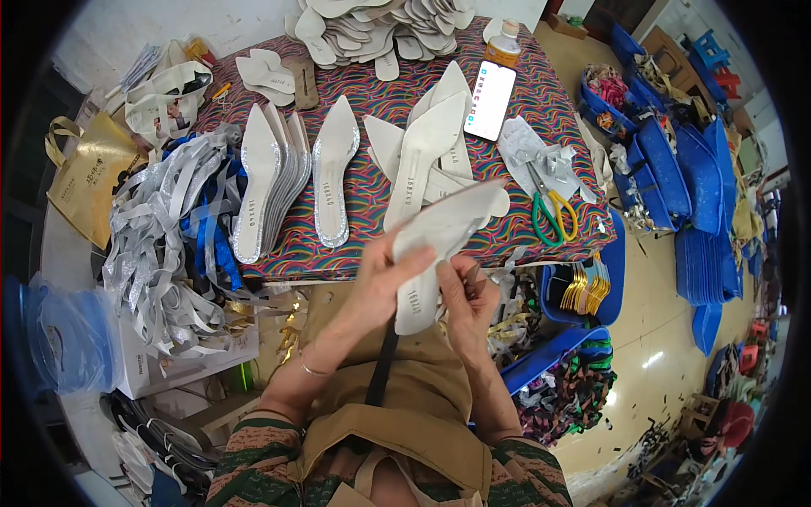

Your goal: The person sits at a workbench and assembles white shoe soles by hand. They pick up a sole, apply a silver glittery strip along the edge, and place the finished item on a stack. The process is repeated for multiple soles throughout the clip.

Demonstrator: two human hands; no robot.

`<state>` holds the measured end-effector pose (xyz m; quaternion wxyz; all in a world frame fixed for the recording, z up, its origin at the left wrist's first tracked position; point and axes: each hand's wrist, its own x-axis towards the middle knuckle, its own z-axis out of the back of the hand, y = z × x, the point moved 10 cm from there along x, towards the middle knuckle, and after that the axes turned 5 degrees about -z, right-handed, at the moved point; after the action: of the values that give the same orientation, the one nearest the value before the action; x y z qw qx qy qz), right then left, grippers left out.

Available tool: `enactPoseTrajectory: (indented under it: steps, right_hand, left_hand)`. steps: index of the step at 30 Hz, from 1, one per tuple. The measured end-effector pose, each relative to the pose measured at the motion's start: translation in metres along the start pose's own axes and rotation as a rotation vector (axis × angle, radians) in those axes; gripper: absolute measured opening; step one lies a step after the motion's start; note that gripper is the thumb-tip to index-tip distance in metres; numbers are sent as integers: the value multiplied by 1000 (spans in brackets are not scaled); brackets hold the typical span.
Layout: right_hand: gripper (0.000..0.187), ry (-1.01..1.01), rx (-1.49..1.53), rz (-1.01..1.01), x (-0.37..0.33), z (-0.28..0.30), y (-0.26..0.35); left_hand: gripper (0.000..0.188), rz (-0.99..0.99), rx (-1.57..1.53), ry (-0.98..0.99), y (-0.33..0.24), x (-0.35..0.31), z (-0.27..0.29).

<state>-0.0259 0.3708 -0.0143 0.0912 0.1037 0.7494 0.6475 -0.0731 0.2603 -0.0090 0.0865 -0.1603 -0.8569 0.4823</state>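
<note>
A white shoe insole (414,311), long and pointed at one end, is held up over my lap at the table's near edge. My left hand (376,283) wraps around its side with the thumb pressed on its face. At its right edge, my right hand (470,296) pinches with thumb and fingers; whether a strip is between them I cannot make out. Just beyond lie loose white insoles (427,148) in an overlapping pile. To the left rest a single insole with a glittery silver edge (331,207) and a fanned stack of similar insoles (262,190).
Scissors (549,221) with green and yellow handles lie on crumpled paper at right. Behind them are a lit phone (491,100) and a bottle (504,46). A large insole heap (380,29) covers the back. Silver strips (160,245) hang at left; blue bins (676,177) stand right.
</note>
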Motion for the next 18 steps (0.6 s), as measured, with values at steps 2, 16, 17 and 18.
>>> enactPoseTrajectory:
  steps: [2, 16, 17, 18]
  right_hand:
    - [8, -16, -190, 181, 3, -1, 12]
    - [15, 101, -179, 181, -19, 10, 17]
    - [15, 42, -3, -1, -9, 10, 23]
    - [16, -17, 175, -180, -4, 12, 18]
  left_hand:
    - [37, 4, 21, -32, 10, -10, 6]
    - [33, 216, -211, 61, -1, -11, -8]
    - [31, 241, -256, 91, 5, -14, -13]
    - [29, 266, -298, 121, 9, -17, -18]
